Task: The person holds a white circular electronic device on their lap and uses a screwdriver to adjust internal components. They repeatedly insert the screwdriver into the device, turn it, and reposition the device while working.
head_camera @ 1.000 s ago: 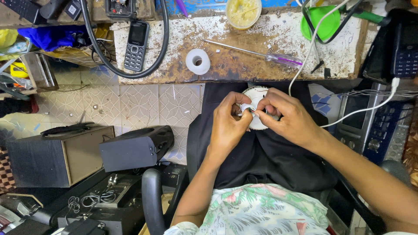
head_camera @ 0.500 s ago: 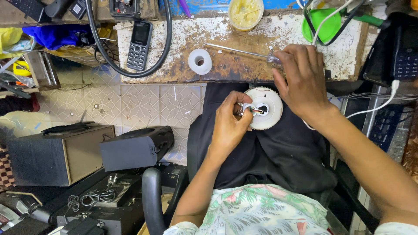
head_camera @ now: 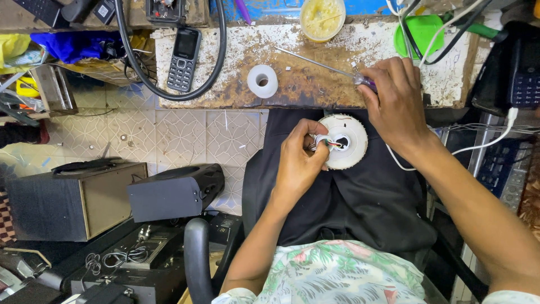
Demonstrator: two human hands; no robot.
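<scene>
My left hand (head_camera: pixel 299 160) holds a round white lamp housing (head_camera: pixel 346 142) over my lap, pinching thin coloured wires at its centre hole. Up at the workbench edge, my right hand (head_camera: pixel 394 104) closes on the purple handle of a long thin screwdriver (head_camera: pixel 318 62), whose metal shaft lies across the bench pointing left. A white cable (head_camera: pixel 478 143) runs from under my right wrist towards the right.
The worn bench (head_camera: pixel 236 84) carries a white tape roll (head_camera: pixel 262 80), a small black keypad phone (head_camera: pixel 183 50), a thick black cable loop (head_camera: pixel 169 93), a yellow paste tub (head_camera: pixel 322 17) and a green lid (head_camera: pixel 423 31). Black speaker boxes (head_camera: pixel 174 191) and electronics stand on the tiled floor at left.
My right hand left the lamp housing, reached up to the bench and took hold of the screwdriver handle. My left hand stayed on the housing and its wires.
</scene>
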